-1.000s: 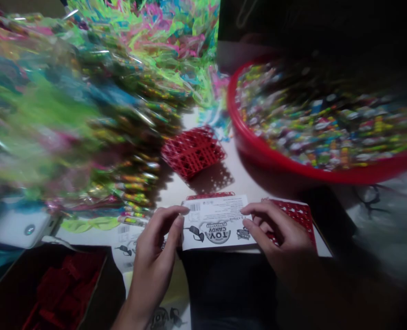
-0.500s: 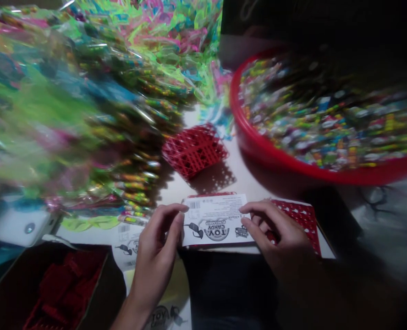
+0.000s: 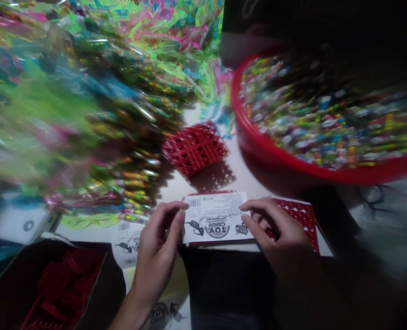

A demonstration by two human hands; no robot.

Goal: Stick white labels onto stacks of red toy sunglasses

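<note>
A white printed label (image 3: 213, 217) with black "TOY CANDY" lettering and a sunglasses picture lies upside down to my view at the table's front edge. My left hand (image 3: 158, 247) pinches its left end between thumb and forefinger. At the other end, my right hand (image 3: 275, 229) pinches it the same way, its remaining fingers curled below. Under the label and right hand is a flat red perforated plastic piece (image 3: 299, 217), mostly hidden. Just beyond stands a red lattice basket (image 3: 196, 149), tilted toward me.
A strip of similar labels (image 3: 124, 247) hangs over the edge beside my left wrist. At lower left, a box (image 3: 116, 275) holds red plastic pieces. Colourful wrapped toys (image 3: 86, 105) heap at left. A red tub (image 3: 244, 123) of small candy tubes stands right. A white device (image 3: 24, 224) lies left.
Both hands keep their hold on the label, which has risen very slightly at its lower edge. Everything else stays in place.
</note>
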